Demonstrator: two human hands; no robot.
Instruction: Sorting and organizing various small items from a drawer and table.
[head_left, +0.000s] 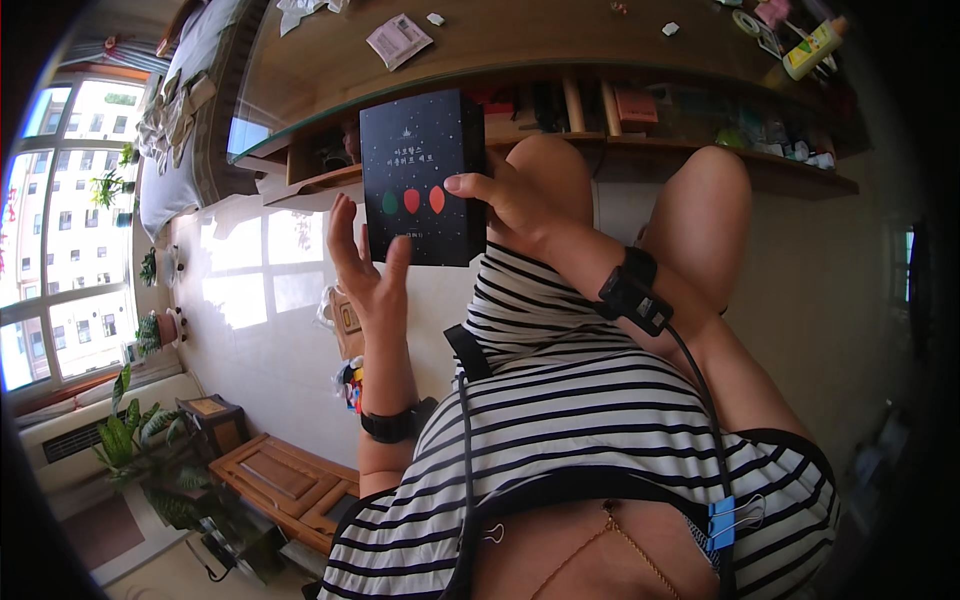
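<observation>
My right hand (514, 196) grips the right side of a dark cardboard box (412, 169), its thumb lying across the front. White specks, pale writing and green, red and orange drop-shaped pictures cover the box's front face. The box is held up just before the near edge of the table. At its lower left corner my left hand (373, 274) is raised with the fingers spread. The left thumb overlaps the bottom of the box in the picture; whether it touches cannot be told. The right hand's other fingers are hidden behind the box.
Beyond the box lies a glass-topped wooden table (525, 37), with a pink packet (399, 41) and a yellow bottle (812, 49). An open shelf (690, 144) with several items runs below the tabletop, close to my knees. A brown paper bag (346, 322) rests on the floor at left.
</observation>
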